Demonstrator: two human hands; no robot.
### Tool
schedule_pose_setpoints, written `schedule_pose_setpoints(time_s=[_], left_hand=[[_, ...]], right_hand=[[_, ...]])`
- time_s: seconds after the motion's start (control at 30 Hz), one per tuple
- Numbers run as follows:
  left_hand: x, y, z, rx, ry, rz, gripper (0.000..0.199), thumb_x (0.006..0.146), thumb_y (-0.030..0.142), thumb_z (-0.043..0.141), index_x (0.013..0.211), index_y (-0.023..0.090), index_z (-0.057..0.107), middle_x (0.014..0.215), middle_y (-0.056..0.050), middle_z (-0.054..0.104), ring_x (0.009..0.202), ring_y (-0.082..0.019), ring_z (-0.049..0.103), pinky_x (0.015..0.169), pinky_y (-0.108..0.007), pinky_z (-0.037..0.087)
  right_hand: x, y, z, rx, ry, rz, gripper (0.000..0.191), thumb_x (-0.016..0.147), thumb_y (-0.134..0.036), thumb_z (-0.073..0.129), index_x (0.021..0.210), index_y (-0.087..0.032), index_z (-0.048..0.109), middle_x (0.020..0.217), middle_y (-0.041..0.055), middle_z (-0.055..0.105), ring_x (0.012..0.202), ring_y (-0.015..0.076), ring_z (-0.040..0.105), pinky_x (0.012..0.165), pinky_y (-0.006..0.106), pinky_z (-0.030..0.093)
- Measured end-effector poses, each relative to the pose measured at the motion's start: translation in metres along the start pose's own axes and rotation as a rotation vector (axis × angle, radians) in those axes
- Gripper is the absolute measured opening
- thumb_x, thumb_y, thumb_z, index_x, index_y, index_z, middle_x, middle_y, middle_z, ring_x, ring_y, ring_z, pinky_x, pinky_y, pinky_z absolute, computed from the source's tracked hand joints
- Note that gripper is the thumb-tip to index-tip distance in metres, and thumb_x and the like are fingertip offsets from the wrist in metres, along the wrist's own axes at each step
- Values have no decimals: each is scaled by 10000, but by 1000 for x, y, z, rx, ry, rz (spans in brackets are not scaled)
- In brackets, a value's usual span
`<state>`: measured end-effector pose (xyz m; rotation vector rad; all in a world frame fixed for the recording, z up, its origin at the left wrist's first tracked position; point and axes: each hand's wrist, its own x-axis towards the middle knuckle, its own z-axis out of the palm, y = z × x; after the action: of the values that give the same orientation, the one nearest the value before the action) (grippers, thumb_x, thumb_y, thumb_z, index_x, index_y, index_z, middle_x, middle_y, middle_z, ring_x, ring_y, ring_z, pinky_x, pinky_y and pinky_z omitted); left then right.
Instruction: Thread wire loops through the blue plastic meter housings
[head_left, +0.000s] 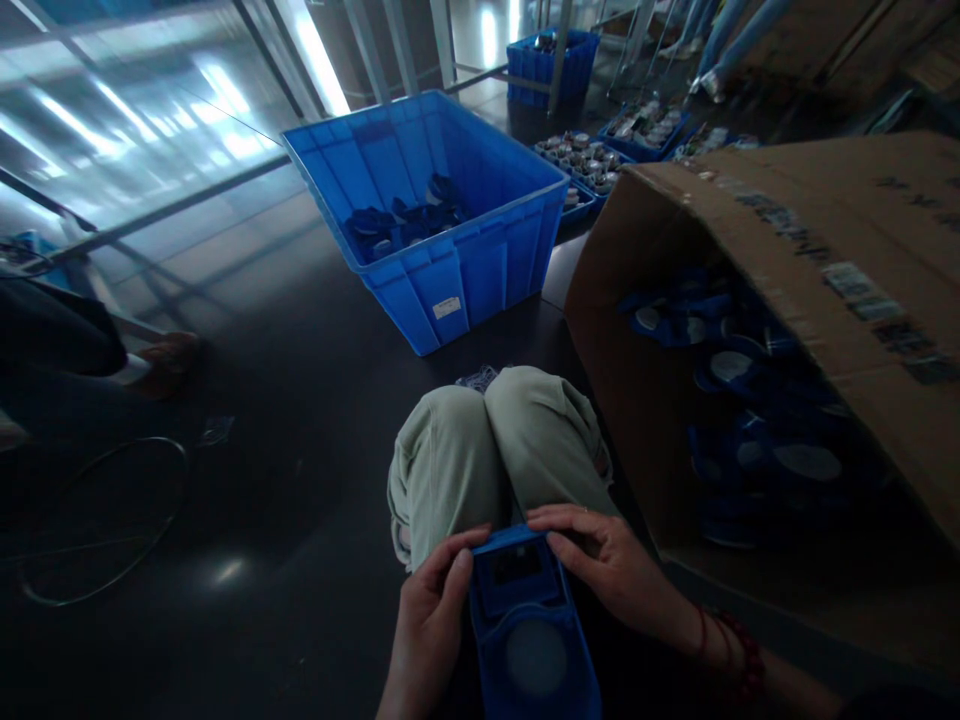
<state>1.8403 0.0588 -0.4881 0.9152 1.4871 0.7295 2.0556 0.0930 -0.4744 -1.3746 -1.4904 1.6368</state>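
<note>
A blue plastic part (529, 610) with a dark rectangular window and a pale round disc lies in front of my knees at the bottom of the view. My left hand (433, 610) grips its upper left edge, thumb on the near side. At its upper right corner my right hand (600, 560) holds on with thumb and fingers. To the right, a cardboard box (847, 230) lies open, with several similar blue parts (780, 440) inside. Ahead, a large blue crate (480, 270) contains several blue pieces (405, 220).
Behind the crate are trays of small parts (585, 160) and another blue crate (551, 70). A person's foot (169, 360) shows at the left, near a looped cable (184, 480) on the floor. Another person's legs (731, 45) stand at the top right.
</note>
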Motion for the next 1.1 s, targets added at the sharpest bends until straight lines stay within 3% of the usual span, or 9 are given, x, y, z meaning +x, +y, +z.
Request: schedule_pose_setpoints(time_s=[0.13, 0.23, 0.37, 0.57, 0.67, 0.8, 0.9, 1.0, 1.1], left_hand=[[0, 3, 4, 118, 73, 56, 384, 858, 502, 510, 1011, 207, 703, 1066, -68, 717, 1022, -250, 637, 947, -365, 482], [2, 3, 4, 100, 76, -1, 394, 855, 513, 514, 986, 196, 708, 1013, -68, 728, 982, -255, 651, 928, -369, 493], [0, 0, -2, -54, -37, -81, 415, 850, 511, 540, 1094, 202, 674, 1119, -75, 708, 1034, -267, 647, 960, -394, 486], [-13, -10, -8, -339, -179, -118, 612, 847, 443, 606, 1382, 223, 406, 1429, -108, 490, 1285, -252, 484, 1083, -394, 398], [-18, -18, -10, -396, -236, -92, 690, 828, 418, 642, 1412, 232, 324, 1466, -130, 435, 1322, -256, 439, 1098, -395, 382], [-22, -32, -9, -366, -289, -61, 757, 836, 443, 613, 1444, 231, 215, 1419, -160, 481, 1255, -274, 513, 1057, -444, 427], [-29, -36, -2, -20, -73, 131, 639, 887, 398, 542, 1436, 261, 246, 1376, -149, 513, 1217, -289, 541, 943, -469, 507], [-33, -26, 8, 508, 286, 573, 404, 860, 251, 595, 1257, 286, 529, 1339, -90, 527, 1222, -282, 507, 948, -451, 467], [-30, -6, 15, 761, 255, 861, 196, 877, 218, 573, 1041, 265, 668, 1099, -25, 666, 1054, -219, 573, 952, -384, 395]], right_hand=[[-2, 5, 1, -3, 20, 10, 238, 917, -353, 535, 1072, -268, 694, 1191, 28, 671, 1148, 196, 588, 1035, 379, 429], [-4, 9, 3, 7, 33, 12, 233, 923, -354, 530, 1084, -286, 684, 1195, 16, 668, 1161, 193, 578, 1042, 378, 420], [-6, 11, 6, 63, 25, 24, 225, 925, -363, 531, 1077, -291, 681, 1210, 19, 650, 1169, 199, 569, 1052, 393, 405], [-15, 20, 13, 402, -63, 159, 395, 883, -370, 612, 1258, -275, 531, 1329, 55, 567, 1241, 201, 522, 1094, 409, 374], [-22, 28, 17, 522, -64, 200, 535, 847, -384, 661, 1316, -256, 441, 1408, 83, 492, 1314, 196, 450, 1130, 402, 331], [-31, 33, 21, 562, -106, 234, 608, 818, -408, 690, 1330, -224, 417, 1439, 118, 454, 1336, 215, 424, 1130, 416, 331], [-35, 31, 22, 562, -115, 252, 602, 830, -429, 671, 1335, -213, 423, 1428, 124, 466, 1325, 220, 437, 1127, 418, 333], [-35, 27, 23, 609, -114, 250, 544, 868, -452, 614, 1332, -230, 437, 1404, 101, 497, 1295, 206, 471, 1103, 398, 366], [-35, 24, 23, 628, -95, 267, 514, 875, -476, 594, 1316, -243, 468, 1371, 76, 537, 1262, 196, 504, 1087, 368, 382]])
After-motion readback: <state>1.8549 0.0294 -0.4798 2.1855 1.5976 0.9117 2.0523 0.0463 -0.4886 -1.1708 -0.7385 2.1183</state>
